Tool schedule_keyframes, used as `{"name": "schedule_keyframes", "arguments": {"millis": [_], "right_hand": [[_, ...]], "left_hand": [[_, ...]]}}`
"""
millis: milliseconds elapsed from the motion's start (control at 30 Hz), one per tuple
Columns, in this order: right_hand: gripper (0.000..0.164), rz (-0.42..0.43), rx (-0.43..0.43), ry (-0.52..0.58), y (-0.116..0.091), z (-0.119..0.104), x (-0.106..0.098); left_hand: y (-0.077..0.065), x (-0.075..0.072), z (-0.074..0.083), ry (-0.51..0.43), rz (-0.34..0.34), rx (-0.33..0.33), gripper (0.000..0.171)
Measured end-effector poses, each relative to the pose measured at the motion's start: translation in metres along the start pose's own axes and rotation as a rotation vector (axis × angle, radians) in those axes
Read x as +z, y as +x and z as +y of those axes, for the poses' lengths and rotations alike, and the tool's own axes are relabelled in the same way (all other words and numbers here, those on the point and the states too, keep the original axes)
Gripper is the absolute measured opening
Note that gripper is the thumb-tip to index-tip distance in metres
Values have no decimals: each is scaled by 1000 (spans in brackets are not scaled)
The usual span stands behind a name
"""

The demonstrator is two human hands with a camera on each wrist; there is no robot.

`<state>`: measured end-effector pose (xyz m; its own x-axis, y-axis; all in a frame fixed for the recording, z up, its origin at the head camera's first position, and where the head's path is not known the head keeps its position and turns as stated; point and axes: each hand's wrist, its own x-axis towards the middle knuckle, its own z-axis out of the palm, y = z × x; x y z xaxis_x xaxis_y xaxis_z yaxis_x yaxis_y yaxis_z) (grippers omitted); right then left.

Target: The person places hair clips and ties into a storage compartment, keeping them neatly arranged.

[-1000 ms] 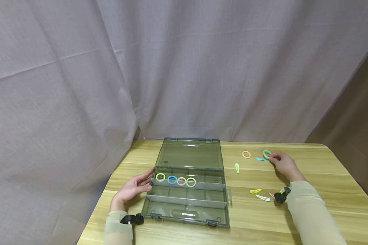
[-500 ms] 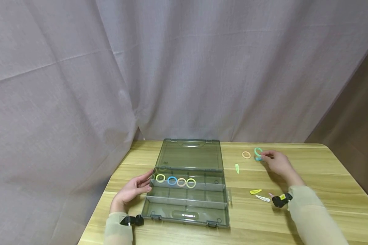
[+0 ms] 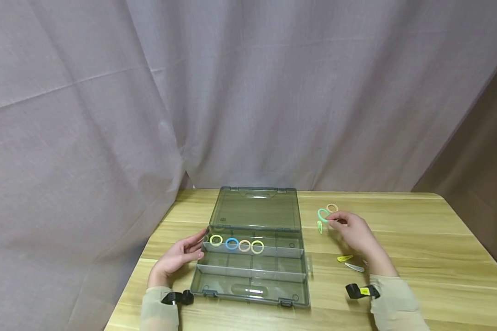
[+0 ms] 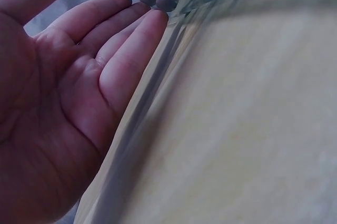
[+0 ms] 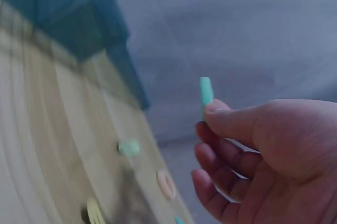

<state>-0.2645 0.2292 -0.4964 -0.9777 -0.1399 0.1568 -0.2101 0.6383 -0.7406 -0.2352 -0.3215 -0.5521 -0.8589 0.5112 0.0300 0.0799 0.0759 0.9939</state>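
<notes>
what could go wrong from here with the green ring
The right hand pinches the green ring by one side, so it might slip. A low pass could nudge the light green hair clip or the peach ring on the table. The left hand, against the compartment box's side, might shift it.

The green ring [image 5: 206, 93] is pinched at its edge in the right hand [image 3: 352, 230]; it is to the right of the box [image 3: 269, 263], apart from it. The box, smoky and see-through, lies flat on the desk [image 3: 439, 257]; its lid [image 3: 257, 211] is folded open at the far side; two dividers [image 3: 273, 274] part its base into three rows.
</notes>
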Motion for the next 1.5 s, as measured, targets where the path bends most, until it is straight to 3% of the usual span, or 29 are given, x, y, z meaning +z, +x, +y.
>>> {"name": "schedule_keyframes", "arguments": {"millis": [267,500,633,933,1500], "right_hand": [[10,-35,-96,1,-2,-38,25],[7,-138,-160,67,3,-80,61],[5,-182,-177,41,3,-93,80],[6,-202,-151,-58,-1,-90,100],[7,-229,-218,-157,-3,-88,101]], "left_hand": [[-5,-2,-1,-8,7,-4,79],[-11,-5,1,-5,13,-9,77],[-11,-3,2,-8,12,-10,78],[-12,0,2,7,9,-16,78],[-10,0,1,12,4,-11,77]]}}
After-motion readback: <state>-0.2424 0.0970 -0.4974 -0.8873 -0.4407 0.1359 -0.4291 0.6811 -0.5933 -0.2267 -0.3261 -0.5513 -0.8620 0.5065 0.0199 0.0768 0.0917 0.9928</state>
